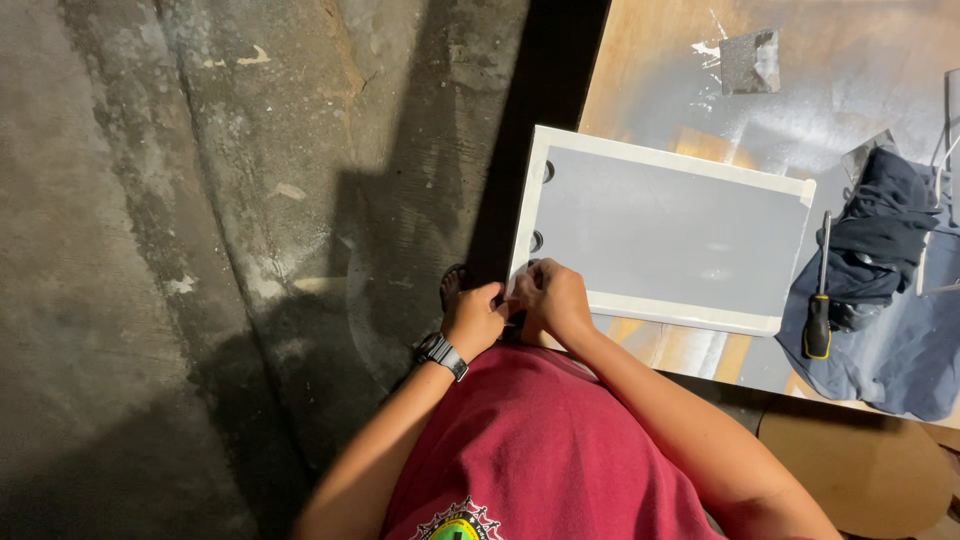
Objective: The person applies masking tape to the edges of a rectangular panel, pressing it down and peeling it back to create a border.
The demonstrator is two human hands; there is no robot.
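Both hands are pinched at the near corner of the grey panel, right on its pale taped edge: left hand and right hand, each grip narrow. Panel lies flat on the counter. Farther right there's a screwdriver on dark cloth.

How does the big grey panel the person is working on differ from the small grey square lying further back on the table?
The grey panel is large, oblong and edged with pale tape; the small grey square is far smaller and has no tape. Both hands, left hand and right hand, are at the panel's near corner; nothing touches the square. Both are grey and lie flat on the table.
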